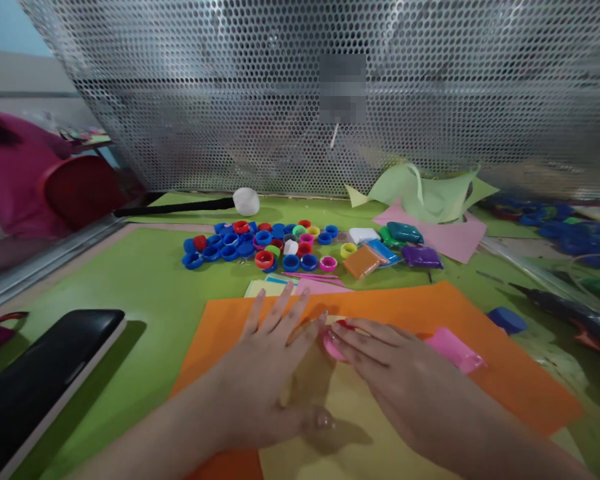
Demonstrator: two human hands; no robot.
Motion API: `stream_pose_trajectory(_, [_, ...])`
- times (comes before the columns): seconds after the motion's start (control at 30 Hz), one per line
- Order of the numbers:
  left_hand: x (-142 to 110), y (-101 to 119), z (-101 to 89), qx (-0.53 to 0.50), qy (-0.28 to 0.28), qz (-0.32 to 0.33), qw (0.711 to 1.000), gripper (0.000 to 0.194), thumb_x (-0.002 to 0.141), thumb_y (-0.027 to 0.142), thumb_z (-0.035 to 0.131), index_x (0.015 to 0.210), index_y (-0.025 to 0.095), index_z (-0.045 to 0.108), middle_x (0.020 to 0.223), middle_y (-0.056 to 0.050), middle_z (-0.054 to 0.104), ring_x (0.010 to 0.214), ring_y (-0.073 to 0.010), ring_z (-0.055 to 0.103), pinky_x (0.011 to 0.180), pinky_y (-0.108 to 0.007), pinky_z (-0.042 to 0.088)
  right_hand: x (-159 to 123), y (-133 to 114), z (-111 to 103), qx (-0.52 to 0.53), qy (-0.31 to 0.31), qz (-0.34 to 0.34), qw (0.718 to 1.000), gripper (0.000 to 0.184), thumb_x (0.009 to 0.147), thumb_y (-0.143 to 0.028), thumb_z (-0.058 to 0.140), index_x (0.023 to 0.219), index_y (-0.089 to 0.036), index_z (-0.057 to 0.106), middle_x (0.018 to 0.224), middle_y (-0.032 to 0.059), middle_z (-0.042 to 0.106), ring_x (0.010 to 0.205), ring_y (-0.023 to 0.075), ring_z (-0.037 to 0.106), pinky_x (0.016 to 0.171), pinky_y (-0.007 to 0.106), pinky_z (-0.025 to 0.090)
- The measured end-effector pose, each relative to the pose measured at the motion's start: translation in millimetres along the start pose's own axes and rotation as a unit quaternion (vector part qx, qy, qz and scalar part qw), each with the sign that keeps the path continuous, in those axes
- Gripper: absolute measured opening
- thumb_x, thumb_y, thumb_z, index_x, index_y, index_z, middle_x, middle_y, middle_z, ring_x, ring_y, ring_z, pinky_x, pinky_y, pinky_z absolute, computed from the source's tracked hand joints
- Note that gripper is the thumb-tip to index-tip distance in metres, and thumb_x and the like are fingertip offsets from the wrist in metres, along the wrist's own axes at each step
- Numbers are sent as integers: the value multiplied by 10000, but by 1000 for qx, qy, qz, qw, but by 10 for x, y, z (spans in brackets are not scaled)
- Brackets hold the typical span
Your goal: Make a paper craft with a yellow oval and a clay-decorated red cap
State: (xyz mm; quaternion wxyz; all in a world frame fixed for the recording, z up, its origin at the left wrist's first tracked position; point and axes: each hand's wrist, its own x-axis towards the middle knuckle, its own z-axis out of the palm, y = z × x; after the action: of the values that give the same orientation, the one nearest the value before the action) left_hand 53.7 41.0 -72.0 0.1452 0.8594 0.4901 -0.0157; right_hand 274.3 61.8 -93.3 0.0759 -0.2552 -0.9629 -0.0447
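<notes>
My left hand (267, 363) lies palm down with its fingers spread over the orange sheet (220, 347) and a pale yellow paper (350, 423). It holds nothing, and its index fingertip is close to a small pink piece (334, 348) that looks like modelling clay. On that piece rest the fingertips of my right hand (405, 363), fingers stretched out and together, partly covering it. A bit of red (345, 325) shows at the piece's upper edge. Just beyond my right hand lies a bright pink packet (457, 350).
Behind the papers are several bottle caps (291, 262) and coloured packets, including an orange packet (363, 261). A black phone-like object (45, 380) lies left; a glue gun (565, 307) and blue cap (507, 320) are right. A perforated metal panel (260, 127) stands behind.
</notes>
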Motion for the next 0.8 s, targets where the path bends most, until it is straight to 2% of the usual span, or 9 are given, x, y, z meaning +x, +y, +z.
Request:
stream_pose_trajectory(0.13, [24,-13,-27,-6,-5,6,1000,843,711,747,306,1386,262,166,1472,-130,125,1312,-422,56,995,-665,47,-6,-13,3,3,-5,8,1000,526,767,-70,333,1280,-114,440,1345,48,407,1187,223,430,916,389,462])
stream_pose_trajectory(0.33, [10,-30,12,-3,16,5,1000,798,712,737,334,1377,323,183,1410,-123,309,1306,-426,113,974,-688,60,-9,-19,0,-4,0,10,1000,557,750,-35,322,1291,-118,425,1343,32,409,1188,212,430,916,380,466])
stream_pose_trajectory(0.5, [21,-48,36,18,32,10,999,815,713,729,352,1382,299,178,1430,-128,268,1301,-431,126,979,-679,51,0,-14,6,-6,-4,7,1000,566,738,-39,331,1292,-110,422,1353,47,391,1192,232,423,912,398,469])
stream_pose_trajectory(0.6, [28,-51,39,17,36,13,999,813,716,726,353,1384,307,154,1416,-121,299,1301,-418,146,981,-674,60,-1,-11,11,0,-7,9,1000,564,741,-38,332,1291,-121,426,1353,39,392,1203,231,410,924,402,459])
stream_pose_trajectory(0.8, [21,-67,50,28,50,29,998,789,725,717,351,1378,305,191,1425,-110,286,1302,-406,157,1002,-641,32,-9,-25,5,-6,6,10,1000,561,733,-32,338,1276,-121,446,1330,42,426,1168,233,452,891,398,488])
